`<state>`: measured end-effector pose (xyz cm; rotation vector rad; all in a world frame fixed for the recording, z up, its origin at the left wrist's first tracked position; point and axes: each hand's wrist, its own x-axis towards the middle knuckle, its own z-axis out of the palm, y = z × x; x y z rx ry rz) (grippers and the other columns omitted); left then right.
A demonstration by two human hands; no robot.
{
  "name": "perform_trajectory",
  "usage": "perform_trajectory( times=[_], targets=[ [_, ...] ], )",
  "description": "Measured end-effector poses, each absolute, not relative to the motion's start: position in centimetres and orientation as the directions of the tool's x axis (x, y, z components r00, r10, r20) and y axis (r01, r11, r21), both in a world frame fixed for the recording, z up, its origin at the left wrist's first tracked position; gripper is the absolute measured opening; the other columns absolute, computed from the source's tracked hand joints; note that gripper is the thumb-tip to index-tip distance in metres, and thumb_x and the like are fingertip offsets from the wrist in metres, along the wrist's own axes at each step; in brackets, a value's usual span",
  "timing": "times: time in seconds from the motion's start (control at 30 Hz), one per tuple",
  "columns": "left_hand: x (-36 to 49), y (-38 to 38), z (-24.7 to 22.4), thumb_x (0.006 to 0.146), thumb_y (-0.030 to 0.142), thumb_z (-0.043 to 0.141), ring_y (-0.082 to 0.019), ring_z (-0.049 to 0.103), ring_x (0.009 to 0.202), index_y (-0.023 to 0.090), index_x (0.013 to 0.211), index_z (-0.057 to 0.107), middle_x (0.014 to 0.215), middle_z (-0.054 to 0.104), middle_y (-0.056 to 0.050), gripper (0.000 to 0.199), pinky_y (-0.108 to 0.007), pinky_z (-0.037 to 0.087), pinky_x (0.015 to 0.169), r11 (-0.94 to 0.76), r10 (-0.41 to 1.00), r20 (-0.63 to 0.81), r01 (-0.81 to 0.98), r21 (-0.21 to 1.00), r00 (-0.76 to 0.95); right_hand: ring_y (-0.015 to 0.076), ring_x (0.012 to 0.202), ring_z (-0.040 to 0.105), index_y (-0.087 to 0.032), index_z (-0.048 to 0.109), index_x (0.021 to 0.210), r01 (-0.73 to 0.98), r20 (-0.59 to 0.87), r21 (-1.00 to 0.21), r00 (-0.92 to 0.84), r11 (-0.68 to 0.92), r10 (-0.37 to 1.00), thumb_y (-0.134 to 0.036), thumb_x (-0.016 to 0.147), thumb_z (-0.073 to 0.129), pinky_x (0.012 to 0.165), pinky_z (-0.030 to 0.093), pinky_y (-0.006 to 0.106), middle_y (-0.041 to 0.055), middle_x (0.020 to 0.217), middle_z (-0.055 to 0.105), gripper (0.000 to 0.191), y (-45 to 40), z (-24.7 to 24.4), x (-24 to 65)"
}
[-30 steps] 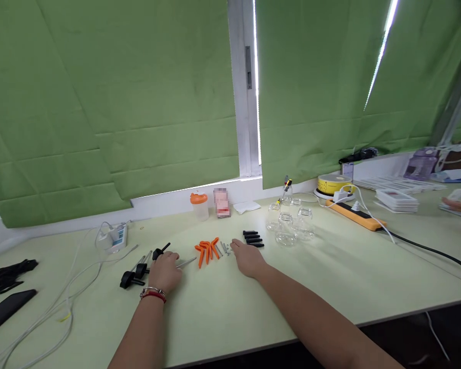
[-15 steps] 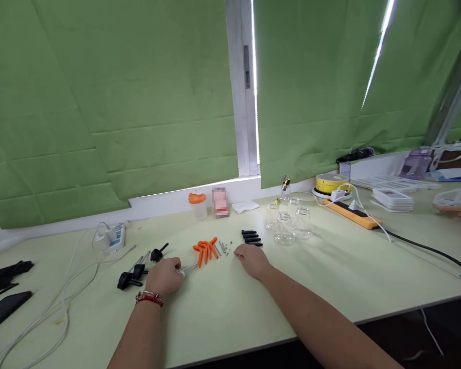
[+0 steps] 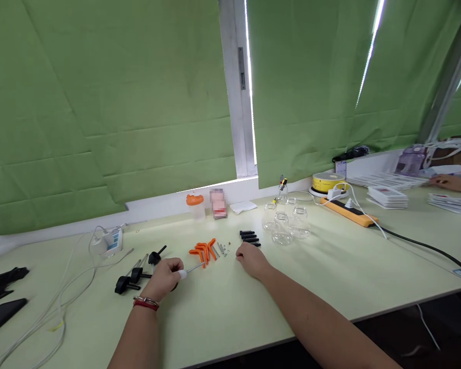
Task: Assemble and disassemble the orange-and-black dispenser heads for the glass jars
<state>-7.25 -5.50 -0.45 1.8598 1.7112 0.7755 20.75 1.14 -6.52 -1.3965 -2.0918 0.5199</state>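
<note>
My left hand is closed around a screwdriver with a pale handle; its thin shaft points right, its tip at the orange hooked pieces. My right hand rests on the table with its fingers curled together, just below the black rods; anything in its fingertips is too small to tell. Small metal screws lie between the orange pieces and my right hand. Left of my left hand are several black knobbed parts with metal rods.
Several clear glass jars stand right of the black rods. An orange-lidded cup is at the back. An orange power strip, white cables and stacked white cards lie around. Another person's hand is at far right.
The screwdriver in my left hand has shifted slightly, and the leftmost orange piece appears turned. Another person's hand has come into view at the far right. The view has moved a little.
</note>
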Motion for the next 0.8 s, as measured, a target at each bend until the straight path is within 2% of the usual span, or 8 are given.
perform_trajectory(
  times=[0.1,0.27,0.37,0.43,0.47,0.6,0.7,0.8],
  targets=[
    [-6.7,-5.6,-0.7,0.061,0.032,0.059,-0.008,0.035,0.046,0.017,0.057,0.049,0.048,0.042,0.005,0.019,-0.022,0.026,0.046,-0.115,0.987,0.058,0.402,0.908,0.151,0.0184,0.082,0.056,-0.015,0.064,0.07,0.674,0.23,-0.64,-0.29,0.369,0.929,-0.014,0.077,0.054,0.071,0.037,0.028,0.0075,0.089,0.061,0.012,1.1,-6.5,20.8],
    [-4.9,-5.4,-1.3,0.061,0.028,0.065,-0.007,0.039,0.045,0.016,0.062,0.052,0.052,0.052,0.004,0.019,-0.02,0.029,0.046,-0.017,0.98,-0.014,0.155,0.988,0.198,0.0137,0.07,0.057,-0.017,0.06,0.081,0.53,0.219,-0.769,-0.306,0.356,0.927,-0.023,0.082,0.048,0.06,0.041,0.024,0.0038,0.081,0.064,0.013,0.3,-5.8,20.8],
    [-3.2,-5.3,-1.6,0.061,0.027,0.068,-0.007,0.041,0.044,0.016,0.061,0.051,0.051,0.053,0.004,0.021,-0.019,0.029,0.045,0.081,0.969,-0.099,0.085,0.993,0.226,0.0114,0.065,0.057,-0.017,0.056,0.089,0.147,0.237,-0.939,-0.375,0.31,0.896,-0.032,0.085,0.046,0.052,0.04,0.021,0.0042,0.087,0.064,0.018,-0.5,-5.1,20.6],
    [-2.0,-5.2,-1.8,0.06,0.026,0.069,-0.007,0.044,0.045,0.015,0.06,0.051,0.051,0.054,0.003,0.021,-0.019,0.03,0.046,0.146,0.959,-0.15,0.034,0.989,0.242,0.0117,0.065,0.058,-0.017,0.055,0.087,-0.116,0.26,-0.966,-0.438,0.232,0.861,-0.037,0.081,0.052,0.05,0.041,0.021,0.0047,0.089,0.063,0.021,-0.9,-4.9,20.3],
    [-1.5,-5.1,-2.0,0.06,0.025,0.07,-0.007,0.045,0.045,0.015,0.059,0.051,0.052,0.055,0.002,0.021,-0.019,0.031,0.046,0.165,0.955,-0.162,0.008,0.986,0.247,0.0115,0.063,0.058,-0.017,0.055,0.084,-0.177,0.259,-0.964,-0.462,0.198,0.848,-0.038,0.079,0.056,0.049,0.042,0.022,0.0041,0.086,0.063,0.022,-1.0,-5.0,20.1],
    [-0.5,-4.7,-2.7,0.061,0.026,0.07,-0.007,0.047,0.047,0.016,0.062,0.052,0.053,0.054,0.003,0.021,-0.019,0.036,0.048,0.246,0.957,-0.224,-0.107,0.963,0.184,0.0088,0.048,0.052,-0.017,0.054,0.077,-0.179,0.18,-0.978,-0.48,0.105,0.859,-0.037,0.072,0.063,0.045,0.041,0.022,-0.0014,0.064,0.059,0.022,-1.0,-5.9,19.6],
    [-0.5,-4.5,-3.0,0.062,0.027,0.07,-0.007,0.048,0.048,0.017,0.063,0.052,0.054,0.053,0.003,0.021,-0.018,0.039,0.05,0.272,0.96,-0.252,-0.186,0.944,0.126,0.0081,0.045,0.049,-0.017,0.054,0.074,-0.124,0.122,-0.989,-0.425,0.076,0.897,-0.036,0.071,0.063,0.043,0.039,0.022,-0.0026,0.059,0.057,0.022,-0.6,-6.5,19.6],
    [-0.4,-4.6,-3.2,0.062,0.028,0.071,-0.007,0.048,0.048,0.017,0.065,0.053,0.055,0.054,0.003,0.022,-0.019,0.039,0.048,0.279,0.951,-0.252,-0.144,0.949,0.181,0.0073,0.046,0.048,-0.017,0.054,0.079,-0.097,0.124,-0.991,-0.367,0.095,0.922,-0.036,0.073,0.062,0.047,0.039,0.022,-0.0031,0.058,0.058,0.021,-0.4,-6.6,19.7]
  ],
)
